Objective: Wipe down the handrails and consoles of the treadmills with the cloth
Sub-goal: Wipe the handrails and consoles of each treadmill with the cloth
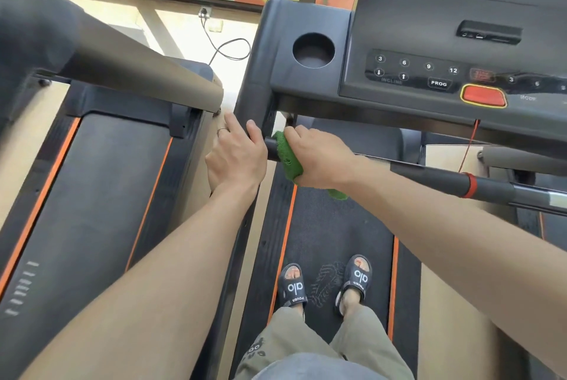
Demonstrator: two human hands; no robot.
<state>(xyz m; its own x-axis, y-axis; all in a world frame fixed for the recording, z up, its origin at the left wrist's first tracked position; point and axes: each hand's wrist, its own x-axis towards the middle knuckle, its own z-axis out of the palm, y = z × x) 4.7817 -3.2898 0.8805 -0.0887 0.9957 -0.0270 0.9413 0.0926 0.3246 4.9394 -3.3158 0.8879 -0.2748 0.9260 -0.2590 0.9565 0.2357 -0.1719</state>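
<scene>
Green cloth [287, 158], black handrail [271, 149], treadmill belt [334, 226]

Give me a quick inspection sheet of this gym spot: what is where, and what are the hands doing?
Surface: person stands in black sandals on the belt of the treadmill being cleaned.
Job's things: green cloth wrapped on the left handrail; console above, with number buttons, a red button and an empty cup holder.
Clutter: nothing seen.
Hands: right hand grips the cloth against the rail; left hand holds the rail's upright beside it, a ring on one finger.
Cables: black cord runs from a floor socket; thin red cord hangs below the red button.
Surroundings: second treadmill to the left; windows ahead.
</scene>
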